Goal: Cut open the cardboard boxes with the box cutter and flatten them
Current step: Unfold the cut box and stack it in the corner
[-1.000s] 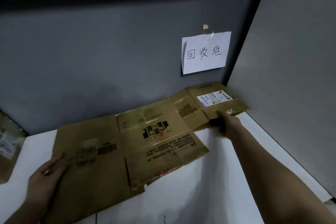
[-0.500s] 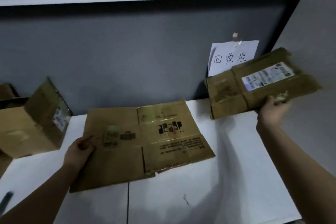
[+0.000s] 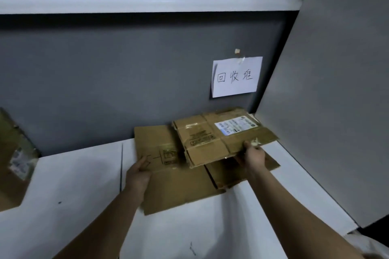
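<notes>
Two flattened cartons, one intact carton, one paper sign, two hands.

Bench (image 3: 73,185): white top, a seam running front to back left of centre, grey partition walls behind and to the right.

Large flattened carton (image 3: 179,185): brown cardboard, lying flat on the bench toward the back right corner, its far edge at the rear wall; printed markings and clear tape on the upper face.

Small flattened carton (image 3: 210,139): brown cardboard with a white shipping label, held above the large flattened carton and overlapping its right half, near edge raised slightly; whether its far edge touches the sheet below cannot be told.

Uncut box (image 3: 14,160): brown, still standing in shape at the left edge of the view, label on its side, well apart from the flattened pieces.

Paper sign (image 3: 235,76): white sheet with three handwritten characters, taped to the rear wall above the cartons.

Left hand (image 3: 137,172): resting on the left part of the large flattened carton, fingers fairly straight, pressing it down.

Right hand (image 3: 253,153): pinching the near edge of the small flattened carton, thumb on top, fingers beneath.
</notes>
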The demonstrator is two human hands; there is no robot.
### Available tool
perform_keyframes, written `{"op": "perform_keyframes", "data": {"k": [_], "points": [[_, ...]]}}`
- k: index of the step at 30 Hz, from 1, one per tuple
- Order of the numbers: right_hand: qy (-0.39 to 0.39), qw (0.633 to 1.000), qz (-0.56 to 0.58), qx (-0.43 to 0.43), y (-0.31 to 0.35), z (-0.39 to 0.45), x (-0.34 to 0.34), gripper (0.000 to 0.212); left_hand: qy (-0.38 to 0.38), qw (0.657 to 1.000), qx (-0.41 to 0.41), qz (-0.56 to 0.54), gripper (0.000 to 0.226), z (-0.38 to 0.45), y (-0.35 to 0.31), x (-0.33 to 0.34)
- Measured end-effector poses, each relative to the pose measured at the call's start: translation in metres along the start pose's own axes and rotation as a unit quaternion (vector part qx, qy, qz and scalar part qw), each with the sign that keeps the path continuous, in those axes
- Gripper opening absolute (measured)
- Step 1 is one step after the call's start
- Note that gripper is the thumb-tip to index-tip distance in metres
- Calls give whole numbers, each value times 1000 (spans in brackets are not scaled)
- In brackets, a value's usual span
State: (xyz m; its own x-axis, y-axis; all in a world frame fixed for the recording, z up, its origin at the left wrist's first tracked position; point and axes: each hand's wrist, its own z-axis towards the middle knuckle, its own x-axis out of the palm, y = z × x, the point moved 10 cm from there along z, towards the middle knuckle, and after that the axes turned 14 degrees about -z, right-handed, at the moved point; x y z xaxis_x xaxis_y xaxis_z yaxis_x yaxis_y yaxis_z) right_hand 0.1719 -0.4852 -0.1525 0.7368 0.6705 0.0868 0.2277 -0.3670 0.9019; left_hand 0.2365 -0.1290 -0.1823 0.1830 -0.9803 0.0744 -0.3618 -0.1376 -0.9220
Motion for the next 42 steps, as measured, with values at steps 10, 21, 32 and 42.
{"op": "perform_keyframes", "data": {"k": [10,21,32,42], "points": [[-13,999,-19,45,-37,43,-8,36,70,997,4,16,58,11,19,73],[25,996,-82,39,-22,50,-11,106,130,894,118,413,69,6,16,96],[-4,559,-767,-315,-7,19,38,61,248,671,272,643,81,-48,61,126],[64,534,-816,-210,-24,55,60,74,238,673,284,639,85,-38,56,131]]}}
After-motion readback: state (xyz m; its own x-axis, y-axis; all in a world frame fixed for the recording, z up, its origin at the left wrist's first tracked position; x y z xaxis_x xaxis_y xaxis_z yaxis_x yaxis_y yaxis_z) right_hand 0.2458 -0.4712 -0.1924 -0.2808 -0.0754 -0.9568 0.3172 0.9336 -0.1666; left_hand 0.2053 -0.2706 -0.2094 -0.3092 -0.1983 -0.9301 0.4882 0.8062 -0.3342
